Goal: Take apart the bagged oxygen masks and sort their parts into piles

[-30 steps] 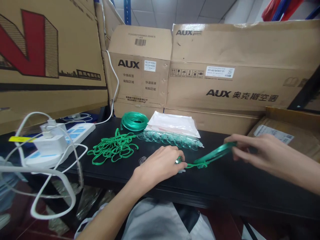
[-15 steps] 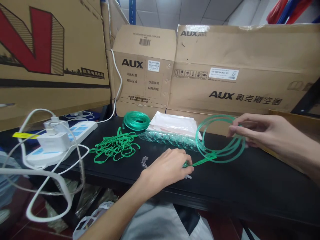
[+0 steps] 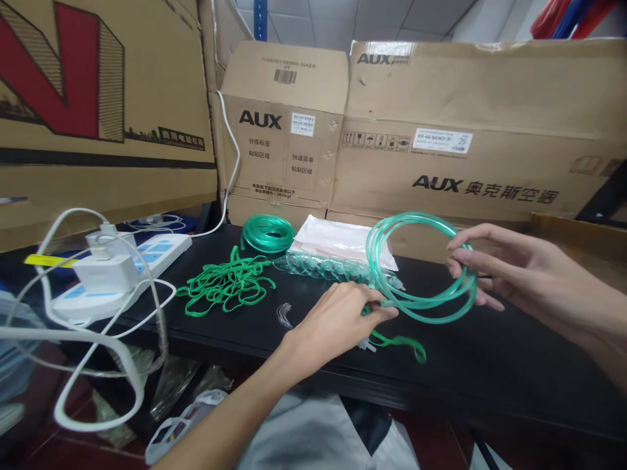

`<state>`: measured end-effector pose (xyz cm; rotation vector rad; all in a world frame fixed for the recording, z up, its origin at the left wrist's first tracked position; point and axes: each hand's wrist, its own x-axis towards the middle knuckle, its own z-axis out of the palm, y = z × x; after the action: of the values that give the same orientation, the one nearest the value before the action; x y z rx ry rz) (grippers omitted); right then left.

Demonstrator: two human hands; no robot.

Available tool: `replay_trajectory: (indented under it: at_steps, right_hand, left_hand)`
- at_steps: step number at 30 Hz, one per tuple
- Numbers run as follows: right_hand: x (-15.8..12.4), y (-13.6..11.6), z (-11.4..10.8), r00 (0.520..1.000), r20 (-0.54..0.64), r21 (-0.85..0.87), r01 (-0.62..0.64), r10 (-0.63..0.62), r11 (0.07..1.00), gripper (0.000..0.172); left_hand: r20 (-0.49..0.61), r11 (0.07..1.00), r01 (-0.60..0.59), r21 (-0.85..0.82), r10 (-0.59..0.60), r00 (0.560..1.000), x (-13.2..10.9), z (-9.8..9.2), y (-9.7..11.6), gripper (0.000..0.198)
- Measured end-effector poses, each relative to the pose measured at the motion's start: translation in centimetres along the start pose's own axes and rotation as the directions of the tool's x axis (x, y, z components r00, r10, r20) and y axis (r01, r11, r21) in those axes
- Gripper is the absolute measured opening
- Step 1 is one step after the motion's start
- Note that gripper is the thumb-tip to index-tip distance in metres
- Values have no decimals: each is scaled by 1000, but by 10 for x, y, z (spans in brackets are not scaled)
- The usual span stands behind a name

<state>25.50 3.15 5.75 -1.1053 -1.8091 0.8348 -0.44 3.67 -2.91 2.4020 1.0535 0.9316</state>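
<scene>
My right hand [image 3: 490, 261] pinches a coil of translucent green tubing [image 3: 426, 301], raised above the black table at the right. Low over the table, my left hand [image 3: 347, 313] has its fingers closed round green pieces at the coil's left side; its fingertips partly hide them. A flat green strap [image 3: 404, 341] trails from under my left hand onto the table. Behind it lie clear green masks [image 3: 318, 266] in a row, beside a white packet [image 3: 340, 236]. Thin metal strips [image 3: 284, 314] lie left of my left hand.
At the left of the black table [image 3: 519, 365] are a tangle of green straps [image 3: 225, 285], another green tubing coil [image 3: 268, 234] and a white power strip [image 3: 164, 251] with looping cables. Cardboard boxes [image 3: 450, 163] stand behind.
The tubing coil has moved slightly left and towards my left hand. The green strap, earlier stretched between coil and left hand, now hangs loose on the table.
</scene>
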Motion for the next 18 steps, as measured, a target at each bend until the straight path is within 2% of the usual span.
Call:
replay_trajectory:
  at_steps: [3, 6, 9, 11, 14, 18]
  right_hand:
    - [0, 0, 1, 1000, -22, 1, -1, 1, 1000, 30]
    - [-1, -2, -1, 1000, -24, -13, 18, -18, 1000, 31]
    - [-2, -8, -3, 999, 8, -72, 45, -44, 996, 30]
    - [-2, -15, -1, 997, 41, -120, 67, -62, 990, 30]
    - [1, -23, 4, 992, 104, -137, 87, -73, 987, 31]
    - [12, -21, 9, 992, 103, -127, 81, -68, 989, 31]
  left_hand:
    - [-53, 999, 21, 35, -19, 998, 1, 2, -2, 28]
    - [-162, 996, 60, 68, -48, 986, 3, 1, -6, 26]
    - [-290, 990, 89, -106, -117, 950, 6, -7, -10, 32]
    - [-324, 955, 88, -284, -182, 928, 6, -13, -11, 45]
    - [-229, 877, 77, -475, -208, 951, 4, -22, -9, 59]
    - [-102, 838, 59, -542, -135, 986, 2, -26, -2, 45]
